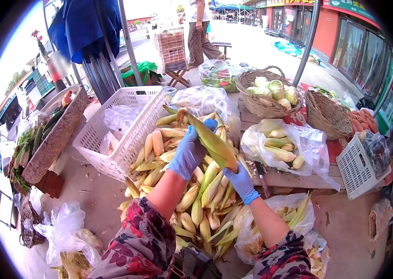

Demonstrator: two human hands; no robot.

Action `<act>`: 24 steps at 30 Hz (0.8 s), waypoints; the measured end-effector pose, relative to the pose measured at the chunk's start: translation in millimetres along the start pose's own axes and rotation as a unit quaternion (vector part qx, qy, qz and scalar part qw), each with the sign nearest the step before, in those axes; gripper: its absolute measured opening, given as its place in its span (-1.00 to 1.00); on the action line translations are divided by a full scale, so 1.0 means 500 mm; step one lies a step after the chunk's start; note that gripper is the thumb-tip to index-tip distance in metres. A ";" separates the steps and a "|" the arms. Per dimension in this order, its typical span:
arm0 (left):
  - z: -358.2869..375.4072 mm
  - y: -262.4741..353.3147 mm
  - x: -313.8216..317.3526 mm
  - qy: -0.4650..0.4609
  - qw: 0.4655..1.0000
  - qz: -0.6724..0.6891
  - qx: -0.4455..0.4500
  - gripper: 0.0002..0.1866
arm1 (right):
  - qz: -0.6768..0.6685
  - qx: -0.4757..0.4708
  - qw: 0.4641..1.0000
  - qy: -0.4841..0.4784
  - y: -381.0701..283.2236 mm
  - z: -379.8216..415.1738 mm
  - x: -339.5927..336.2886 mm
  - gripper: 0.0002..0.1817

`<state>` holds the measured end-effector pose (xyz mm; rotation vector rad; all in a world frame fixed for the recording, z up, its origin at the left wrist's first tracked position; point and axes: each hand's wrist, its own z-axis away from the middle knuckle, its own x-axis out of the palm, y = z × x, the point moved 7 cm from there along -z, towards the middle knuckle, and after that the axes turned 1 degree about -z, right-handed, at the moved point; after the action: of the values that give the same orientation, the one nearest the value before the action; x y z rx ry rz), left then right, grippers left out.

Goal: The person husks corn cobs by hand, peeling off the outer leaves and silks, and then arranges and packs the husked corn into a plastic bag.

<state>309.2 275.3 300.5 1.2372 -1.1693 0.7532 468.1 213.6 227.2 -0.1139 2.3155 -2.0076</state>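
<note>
An ear of corn in green husk (212, 142) is held above a large pile of corn (205, 195). My left hand (188, 151), in a blue glove, is closed around its upper part near the tip. My right hand (241, 183), also blue-gloved, grips its thick lower end. Beside my right hand a knife (262, 180) lies on a wooden board (277, 179) among loose kernels. A plastic bag of corn (280, 146) lies open on that board, to the right.
A white crate (126, 160) stands left of the pile. Behind are a basket of cabbages (257, 109) and an empty wicker basket (327, 116). A grey crate (356, 172) is at right. Bags of husks (247, 242) sit near my right forearm. A person (198, 32) walks behind.
</note>
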 end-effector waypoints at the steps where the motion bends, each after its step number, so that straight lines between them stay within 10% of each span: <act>1: 0.002 -0.002 -0.005 0.024 0.992 0.122 0.003 -0.79 | -0.103 0.060 0.993 -0.018 0.020 0.001 0.024 -0.47; 2: -0.005 -0.009 -0.031 0.141 0.971 0.179 0.067 -0.84 | -0.206 0.121 0.970 -0.037 0.039 0.007 0.057 -0.45; 3: -0.019 -0.019 -0.012 -0.128 0.929 0.346 -0.023 -0.89 | -0.305 0.180 0.934 -0.054 0.053 0.014 0.096 -0.43; 5: 0.016 -0.037 0.060 -0.154 0.966 0.206 -0.039 -0.94 | -0.409 0.209 0.887 -0.048 0.051 -0.007 0.142 -0.28; 7: 0.006 -0.007 0.025 0.000 0.982 -0.138 0.129 -0.82 | -0.493 0.220 0.837 -0.087 0.034 -0.022 0.154 -0.29; 10: 0.000 0.061 0.015 0.089 0.829 -0.494 0.247 -0.54 | -0.399 0.232 0.886 -0.041 0.047 -0.005 0.129 -0.26; 14: -0.001 0.038 0.001 0.068 0.909 -0.377 0.163 -0.52 | -0.117 0.148 0.979 -0.075 0.040 0.022 0.115 -0.38; 24: -0.023 0.018 -0.048 0.055 0.971 -0.188 0.136 -0.60 | -0.188 0.203 0.961 -0.026 0.085 0.036 0.116 -0.46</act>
<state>297.1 292.1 281.4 1.5699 -0.7240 0.6987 412.0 196.0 182.3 -0.6114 1.9089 -2.5738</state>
